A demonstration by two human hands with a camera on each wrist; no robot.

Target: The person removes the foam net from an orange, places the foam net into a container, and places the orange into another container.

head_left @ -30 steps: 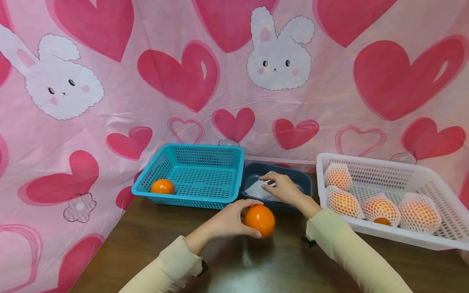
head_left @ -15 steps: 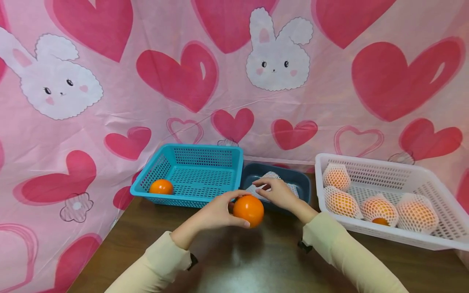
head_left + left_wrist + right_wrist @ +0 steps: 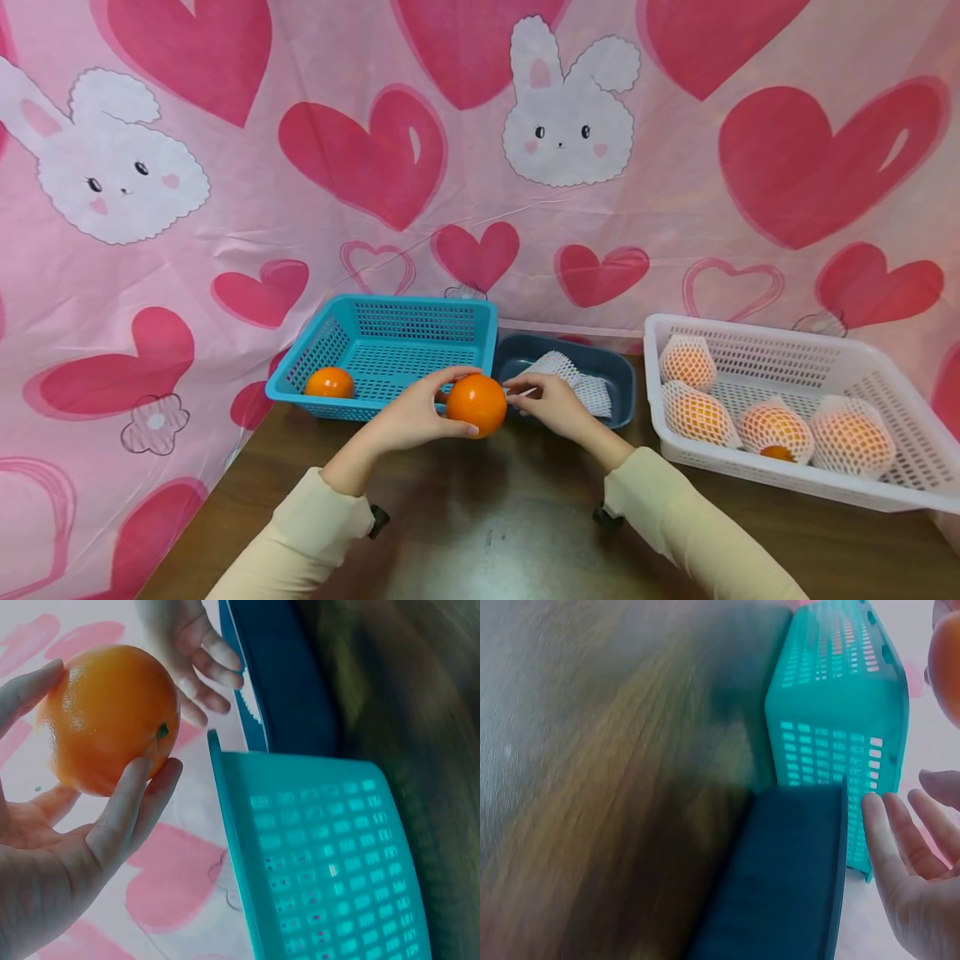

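My left hand [image 3: 412,415] grips a bare orange [image 3: 477,405], thumb below and fingers round its sides, raised above the table in front of the teal basket [image 3: 382,411]. A small green stem spot shows on this fruit in the left wrist view. Beside it is my right hand [image 3: 551,406], fingers loosely bent with nothing seen between them. In the left wrist view a gap separates the right fingers [image 3: 214,675] from the orange. White foam nets [image 3: 592,393] lie in the dark blue tray [image 3: 621,379] just behind the right hand.
Another bare orange [image 3: 330,382] sits in the teal basket's front left corner. At the right stands a white basket [image 3: 795,479] with several net-wrapped oranges [image 3: 851,437]. All stand on a brown wooden table [image 3: 487,533] before a pink heart-patterned cloth [image 3: 480,167].
The left hand has carried the orange leftward and up. The right hand has come out from over the tray, leftward toward the orange; the nets stay in the tray.
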